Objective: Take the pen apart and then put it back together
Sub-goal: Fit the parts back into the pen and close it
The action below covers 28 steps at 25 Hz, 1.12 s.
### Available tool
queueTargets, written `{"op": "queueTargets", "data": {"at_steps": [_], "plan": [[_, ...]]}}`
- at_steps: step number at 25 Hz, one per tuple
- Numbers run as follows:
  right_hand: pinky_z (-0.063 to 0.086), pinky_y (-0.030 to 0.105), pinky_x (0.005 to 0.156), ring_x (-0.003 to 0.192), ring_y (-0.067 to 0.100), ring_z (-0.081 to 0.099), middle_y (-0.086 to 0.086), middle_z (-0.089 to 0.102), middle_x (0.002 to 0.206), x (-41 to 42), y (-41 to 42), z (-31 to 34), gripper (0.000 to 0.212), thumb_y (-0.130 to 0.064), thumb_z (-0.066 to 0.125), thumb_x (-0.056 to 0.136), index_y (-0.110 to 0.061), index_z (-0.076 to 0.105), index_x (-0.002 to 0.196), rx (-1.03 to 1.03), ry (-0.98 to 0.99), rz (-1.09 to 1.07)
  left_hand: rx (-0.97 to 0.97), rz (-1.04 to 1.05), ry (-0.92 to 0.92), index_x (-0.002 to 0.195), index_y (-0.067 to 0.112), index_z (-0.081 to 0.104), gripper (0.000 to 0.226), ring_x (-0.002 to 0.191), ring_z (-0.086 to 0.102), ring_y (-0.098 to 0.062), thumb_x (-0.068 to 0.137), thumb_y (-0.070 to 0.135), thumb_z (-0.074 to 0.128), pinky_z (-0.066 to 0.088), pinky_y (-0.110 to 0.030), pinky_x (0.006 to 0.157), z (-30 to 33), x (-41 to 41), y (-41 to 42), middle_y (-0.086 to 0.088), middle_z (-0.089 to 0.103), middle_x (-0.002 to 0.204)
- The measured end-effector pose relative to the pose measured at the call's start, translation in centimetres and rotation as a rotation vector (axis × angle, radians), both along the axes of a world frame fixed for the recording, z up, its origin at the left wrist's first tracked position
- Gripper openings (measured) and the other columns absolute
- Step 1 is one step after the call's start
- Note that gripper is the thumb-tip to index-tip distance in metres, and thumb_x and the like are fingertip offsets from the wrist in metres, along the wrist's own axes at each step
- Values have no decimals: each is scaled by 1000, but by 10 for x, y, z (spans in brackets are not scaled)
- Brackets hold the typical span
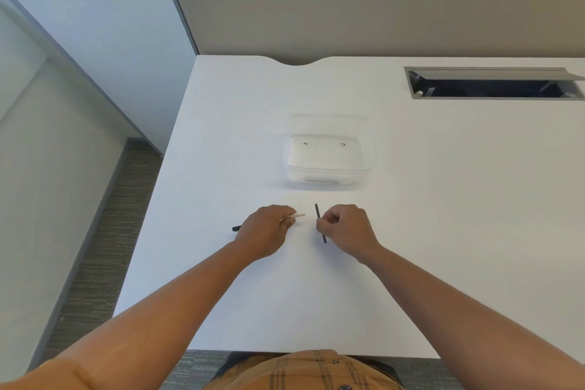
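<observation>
the pen was in two pieces over a white desk, one piece in each hand. the left hand was curled shut around the pale pen barrel, whose light end stuck out past the fingers toward three o'clock, while a dark end showed beyond the heel of the same hand toward nine o'clock; whether that dark bit was one with the barrel or a separate cap could not be told. the right hand was closed in a pinch on a thin dark refill, which stood almost along the twelve-to-six line, its upper tip leaning slightly toward eleven o'clock and its lower tip poking out below the fingers. the barrel's pale end and the refill were near each other but apart, with bare desk showing between them. whether either piece touched the desk could not be told. at twelve o'clock from the hands, well apart from them, sat a clear plastic container with two tiny dark specks near its far wall, too small to name. at about two o'clock, near the desk's far edge, a grey cable hatch stood open. a plaid shirt filled the six o'clock edge of the view.
</observation>
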State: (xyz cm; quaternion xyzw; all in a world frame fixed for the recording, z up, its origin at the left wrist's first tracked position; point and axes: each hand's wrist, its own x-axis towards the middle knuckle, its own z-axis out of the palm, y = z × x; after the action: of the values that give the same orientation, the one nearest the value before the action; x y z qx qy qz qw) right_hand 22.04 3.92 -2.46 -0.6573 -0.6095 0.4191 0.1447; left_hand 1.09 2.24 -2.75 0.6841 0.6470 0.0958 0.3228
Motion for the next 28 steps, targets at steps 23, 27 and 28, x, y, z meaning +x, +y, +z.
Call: {"op": "queueTargets", "data": {"at_steps": [23,27,28], "plan": [[62,40,83,87,30,76,20,76,92,-3,4,74,16,8,63,85,-7,69,86,53,931,-201,209,197,-399,108,21,79,21,88,65,-12,90,11,74,51,-23,81,36,11,0,11,66,87],[62,41,85,90,32,76,25,75,97,-4,3,71,14,14,59,87,4,65,93,63,930,-201,210,196,-400,109,19,79,20,88,64,-13,90,12,74,50,-22,81,38,12,-2,11,65,86],[62,40,85,90,32,76,26,75,99,-4,3,71,13,14,60,87,4,65,92,68,928,-200,210,199,-404,109,19,79,20,89,65,-14,90,12,74,50,-22,81,38,12,-3,10,66,87]]}}
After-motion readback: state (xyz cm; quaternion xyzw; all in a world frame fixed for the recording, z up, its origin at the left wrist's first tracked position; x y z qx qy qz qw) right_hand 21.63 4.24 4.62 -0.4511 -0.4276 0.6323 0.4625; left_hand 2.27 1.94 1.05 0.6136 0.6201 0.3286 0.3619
